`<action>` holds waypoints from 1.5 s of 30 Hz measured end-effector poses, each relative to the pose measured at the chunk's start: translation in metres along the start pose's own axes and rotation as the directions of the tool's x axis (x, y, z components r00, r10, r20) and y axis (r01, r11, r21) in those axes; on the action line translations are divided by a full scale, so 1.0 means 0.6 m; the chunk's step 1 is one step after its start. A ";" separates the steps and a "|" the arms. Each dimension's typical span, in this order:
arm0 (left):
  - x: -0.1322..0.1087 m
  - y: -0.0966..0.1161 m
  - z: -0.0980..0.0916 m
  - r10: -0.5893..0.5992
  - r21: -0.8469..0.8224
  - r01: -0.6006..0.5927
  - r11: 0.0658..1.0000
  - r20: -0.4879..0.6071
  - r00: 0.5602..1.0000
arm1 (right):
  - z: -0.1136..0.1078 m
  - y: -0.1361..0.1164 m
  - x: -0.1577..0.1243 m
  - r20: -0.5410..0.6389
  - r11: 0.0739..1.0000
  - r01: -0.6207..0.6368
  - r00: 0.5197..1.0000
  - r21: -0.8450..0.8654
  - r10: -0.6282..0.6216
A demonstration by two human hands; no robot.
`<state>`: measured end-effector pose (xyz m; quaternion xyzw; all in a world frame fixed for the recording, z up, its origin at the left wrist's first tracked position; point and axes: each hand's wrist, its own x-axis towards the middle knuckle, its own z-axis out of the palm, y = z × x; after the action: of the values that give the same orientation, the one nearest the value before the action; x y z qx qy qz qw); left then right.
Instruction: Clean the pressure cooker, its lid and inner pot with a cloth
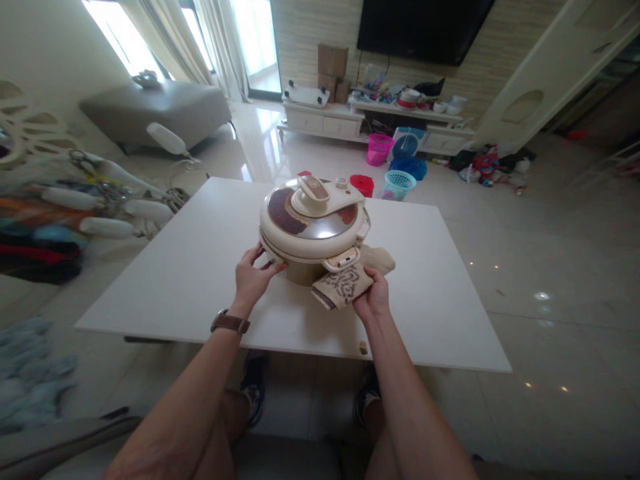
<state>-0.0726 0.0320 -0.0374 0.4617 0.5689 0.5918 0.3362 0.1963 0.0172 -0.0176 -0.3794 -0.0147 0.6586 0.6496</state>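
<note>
A cream pressure cooker [313, 243] with a brown-patterned, shiny lid stands on the white table [175, 280]. Its lid handle [314, 189] and valve [341, 183] are on top. My left hand [253, 275] grips the cooker's left side just under the rim, thumb in front; some fingertips are hidden behind it. In my right hand [374, 297] is a folded beige cloth [345, 285] with a brown swirl pattern. The cloth lies against the cooker's lower right side, below the side handle [342, 260].
A small dark object [363, 347] lies near the table's front edge. Beyond the table stand a red basket [362, 185], a light blue basket [399, 184] and a pink basket [379, 149]. Several white-ended rods [107, 227] reach in at the left.
</note>
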 end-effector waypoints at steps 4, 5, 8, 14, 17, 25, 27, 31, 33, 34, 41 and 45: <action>0.001 -0.004 0.000 0.000 -0.020 0.000 1.000 0.006 1.000 | 0.002 0.004 0.000 -0.019 0.997 -0.064 0.998 0.036 0.065; 0.001 -0.005 -0.001 0.001 -0.021 -0.001 1.000 0.009 1.000 | 0.002 0.005 0.001 -0.010 0.996 -0.078 0.997 0.041 0.078; 0.004 -0.005 -0.003 0.001 -0.028 0.000 1.000 0.028 1.000 | 0.000 0.010 0.001 0.053 0.997 -0.070 0.996 0.015 0.069; 0.012 -0.006 -0.006 -0.001 -0.027 0.004 1.000 0.088 0.996 | -0.011 0.016 -0.005 0.055 0.997 -0.072 0.996 -0.008 0.072; 0.008 -0.009 0.003 0.016 -0.029 -0.012 0.999 0.131 0.991 | -0.027 0.009 -0.011 0.086 0.997 -0.072 0.994 -0.002 0.072; -0.010 -0.015 0.059 0.022 -0.121 0.008 0.993 0.240 0.971 | -0.061 -0.031 -0.055 -0.057 0.998 -0.036 0.998 0.060 0.040; -0.003 -0.013 0.066 0.024 -0.130 0.012 0.991 0.272 0.962 | -0.066 -0.029 -0.065 -0.067 0.999 -0.027 0.997 0.044 0.030; 0.013 -0.015 0.070 0.000 -0.111 0.025 0.994 0.218 0.976 | -0.064 -0.012 -0.073 -0.041 0.999 -0.032 0.999 0.018 0.033; 0.019 -0.022 0.072 -0.042 -0.112 0.059 0.992 0.150 0.988 | -0.055 0.000 -0.073 -0.032 0.998 -0.049 0.998 0.026 0.050; 0.021 -0.026 0.074 -0.069 -0.122 0.084 0.989 0.124 0.990 | -0.050 0.006 -0.073 -0.029 0.998 -0.061 0.998 0.033 0.062; 0.037 -0.045 0.083 -0.237 -0.229 0.236 0.944 0.025 0.971 | -0.010 0.049 -0.082 0.018 0.991 -0.124 0.992 0.056 0.123; 0.034 -0.036 0.084 -0.330 -0.197 0.324 0.925 0.003 0.944 | -0.003 0.055 -0.082 0.031 0.981 -0.188 0.982 0.051 0.187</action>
<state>-0.0355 0.0721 -0.0592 0.3161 0.5824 0.5871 0.4649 0.1628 -0.0311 -0.0120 -0.3528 0.0304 0.7219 0.5945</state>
